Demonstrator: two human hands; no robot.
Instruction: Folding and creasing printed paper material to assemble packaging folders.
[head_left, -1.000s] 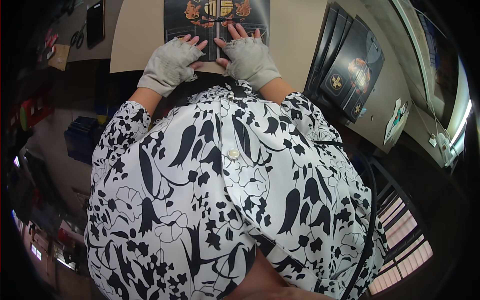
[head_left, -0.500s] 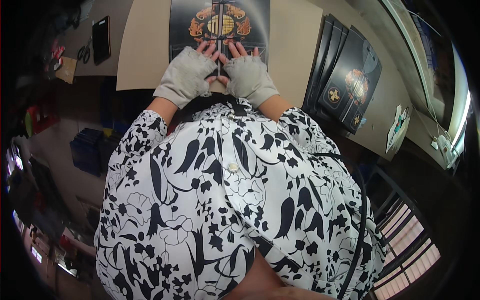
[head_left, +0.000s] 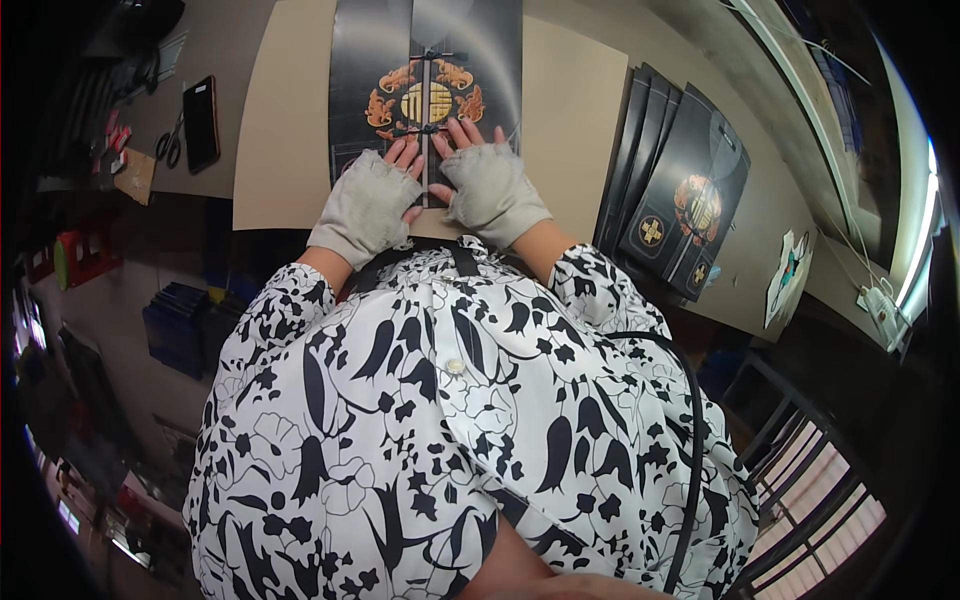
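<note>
A black printed folder-like panel (head_left: 365,40) lies flat in front of me, with a gold round emblem (head_left: 414,105) ringed by orange motifs. Its two halves meet along a central seam, crossed by a lower dark cord knot (head_left: 430,130) and an upper one (head_left: 431,56). I wear pale grey fingerless gloves. My left hand (head_left: 368,200) rests on the left half, fingers stretched toward the lower knot. Across the seam, my right hand (head_left: 487,188) lies on the right half with fingers apart, its fingertips beside that knot. Neither hand visibly holds anything.
Beneath the panel is a large tan board (head_left: 570,110). To the right, several matching black panels (head_left: 655,165) lie overlapped. A phone (head_left: 201,124) and scissors (head_left: 168,150) lie at the left. A white power strip (head_left: 884,310) with cords sits far right.
The whole view has shifted, so the panel and table sit lower in the picture and more of the panel's top shows. My right fingertips reach slightly farther up beside the lower knot.
</note>
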